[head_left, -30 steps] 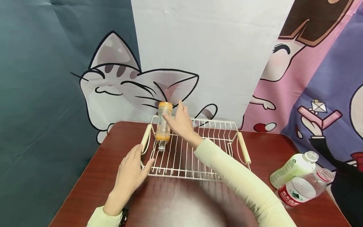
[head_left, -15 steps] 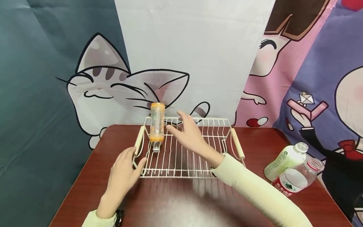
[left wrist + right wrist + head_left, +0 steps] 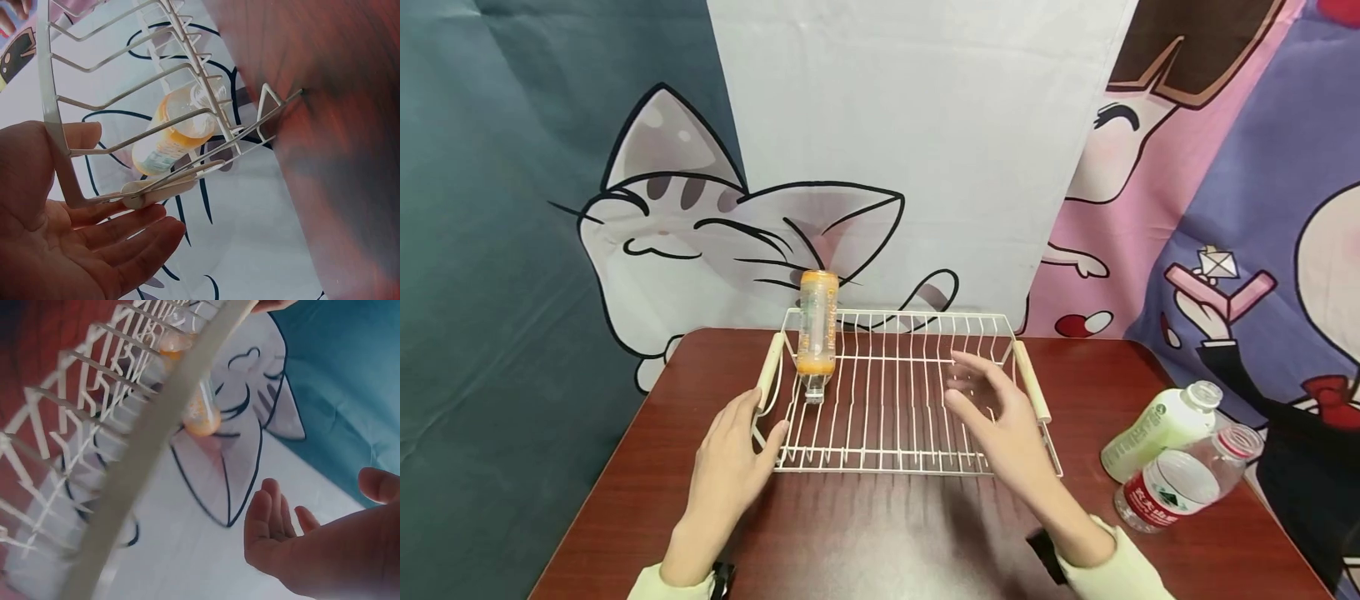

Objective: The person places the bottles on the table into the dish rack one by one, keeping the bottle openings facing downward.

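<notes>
A clear bottle with orange bands (image 3: 817, 333) leans upside down at the left end of the white wire rack (image 3: 880, 472); its neck points toward the near side. At the rack's near left corner is my left hand (image 3: 730, 458). Fairly straight fingers (image 3: 134, 240) lie along the outside by the wooden handle (image 3: 165, 192), and the thumb is at the bar. My right hand (image 3: 1000, 425), fingers loosely bent and holding nothing, hovers over the rack's right part. In the right wrist view that hand (image 3: 294, 544) is apart from the rack.
To the right of the rack, a green-and-white bottle (image 3: 1150, 433) and a clear bottle with a red label (image 3: 1168, 492) stand uncapped on the dark red table (image 3: 865, 550). A printed cloth backdrop (image 3: 925, 125) hangs behind the table.
My right hand has moved away from the orange-banded bottle, rightward and toward me. The bottle stays leaning in the rack. My left hand keeps its place at the corner.
</notes>
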Tool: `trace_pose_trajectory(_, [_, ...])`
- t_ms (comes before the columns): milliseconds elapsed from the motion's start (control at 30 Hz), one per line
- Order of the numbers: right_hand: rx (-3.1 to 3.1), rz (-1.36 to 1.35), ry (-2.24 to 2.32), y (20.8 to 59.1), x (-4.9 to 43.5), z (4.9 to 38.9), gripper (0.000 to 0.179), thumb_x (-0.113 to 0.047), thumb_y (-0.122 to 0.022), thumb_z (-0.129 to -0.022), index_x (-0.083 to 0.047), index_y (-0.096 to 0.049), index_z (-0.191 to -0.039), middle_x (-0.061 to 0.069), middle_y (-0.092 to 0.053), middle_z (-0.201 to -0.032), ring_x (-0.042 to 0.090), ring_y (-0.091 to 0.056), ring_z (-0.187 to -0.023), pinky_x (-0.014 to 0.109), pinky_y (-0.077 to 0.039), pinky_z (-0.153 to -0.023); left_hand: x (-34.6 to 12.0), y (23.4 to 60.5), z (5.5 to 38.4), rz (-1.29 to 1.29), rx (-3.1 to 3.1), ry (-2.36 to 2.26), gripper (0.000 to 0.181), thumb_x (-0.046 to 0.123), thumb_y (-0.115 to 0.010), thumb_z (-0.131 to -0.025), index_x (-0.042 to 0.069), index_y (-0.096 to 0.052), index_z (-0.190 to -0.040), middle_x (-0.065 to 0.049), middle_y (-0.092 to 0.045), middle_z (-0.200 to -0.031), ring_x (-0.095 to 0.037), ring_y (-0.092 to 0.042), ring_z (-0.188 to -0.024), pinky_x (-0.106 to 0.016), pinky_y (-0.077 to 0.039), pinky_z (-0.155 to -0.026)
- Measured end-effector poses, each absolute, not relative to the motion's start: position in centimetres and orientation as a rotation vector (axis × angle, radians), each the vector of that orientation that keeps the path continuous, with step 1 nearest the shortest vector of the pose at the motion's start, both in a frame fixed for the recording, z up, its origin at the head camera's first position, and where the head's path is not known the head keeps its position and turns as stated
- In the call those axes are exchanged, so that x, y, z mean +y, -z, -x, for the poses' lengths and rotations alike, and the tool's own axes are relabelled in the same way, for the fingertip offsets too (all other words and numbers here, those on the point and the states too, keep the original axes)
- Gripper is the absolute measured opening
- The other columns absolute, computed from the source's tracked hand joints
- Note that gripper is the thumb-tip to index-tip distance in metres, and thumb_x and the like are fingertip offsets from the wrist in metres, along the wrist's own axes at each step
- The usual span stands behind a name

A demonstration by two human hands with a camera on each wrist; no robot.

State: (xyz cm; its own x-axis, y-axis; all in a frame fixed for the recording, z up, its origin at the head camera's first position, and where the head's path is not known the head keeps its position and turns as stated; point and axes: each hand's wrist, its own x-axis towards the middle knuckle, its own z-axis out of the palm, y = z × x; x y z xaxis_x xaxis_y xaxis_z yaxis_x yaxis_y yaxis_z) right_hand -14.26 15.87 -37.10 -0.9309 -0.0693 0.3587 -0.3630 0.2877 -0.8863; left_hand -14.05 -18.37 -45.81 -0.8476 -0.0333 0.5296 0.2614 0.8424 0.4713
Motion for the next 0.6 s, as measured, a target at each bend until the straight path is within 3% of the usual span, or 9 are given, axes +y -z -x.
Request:
trace_pose_trajectory(133, [-2.156, -0.385, -1.788, 38.2, 17.6, 12.7, 0.040, 0.005, -0.069, -0.105, 0.000, -0.067, -0.144, 0.011, -0.076, -0.125, 0.013, -0.075, -0.114, 0.020, -0.060, -0.096, -18.3, 45.8, 13.9, 0.138, -2.488, 0.737, 0.060, 0.024, -0.084, -0.098, -0.006, -0.065, -0.147, -0.024, -0.069, -0.143, -0.047, -0.066, -0.129, -0.070, -0.057, -0.096])
trace_pose_trajectory(233, [-2.069, -0.351, -1.861, 38.9, 18.6, 11.6, 0.037, 0.009, -0.065, -0.106, 0.003, -0.067, -0.142, 0.005, -0.078, -0.122, 0.013, -0.077, -0.114, 0.020, -0.059, -0.097, -18.2, 45.9, 14.0, 0.115, -2.489, 0.750, 0.060, 0.024, -0.084, -0.098, -0.005, -0.065, -0.147, -0.024, -0.069, -0.143, -0.047, -0.066, -0.129, -0.069, -0.057, -0.095])
trace_pose_trajectory(433, [-1.964, -0.306, -1.890, 39.9, 20.1, 9.6, 0.034, 0.014, -0.058, -0.106, 0.014, -0.064, -0.140, 0.011, -0.079, -0.122, 0.015, -0.077, -0.112, 0.020, -0.059, -0.097, -18.1, 45.9, 14.1, 0.102, -2.525, 0.764, 0.061, 0.025, -0.083, -0.100, -0.003, -0.063, -0.150, -0.023, -0.067, -0.146, -0.046, -0.065, -0.131, -0.070, -0.057, -0.096])
trace_pose_trajectory(600, [-1.879, -0.227, -1.876, 40.4, 20.8, 8.6, 0.036, 0.020, -0.055, -0.104, 0.020, -0.059, -0.140, 0.006, -0.080, -0.120, 0.014, -0.078, -0.109, 0.022, -0.061, -0.095, -18.3, 45.7, 13.9, 0.087, -2.530, 0.755, 0.060, 0.025, -0.083, -0.100, -0.002, -0.064, -0.150, -0.022, -0.068, -0.146, -0.046, -0.065, -0.132, -0.070, -0.057, -0.095])
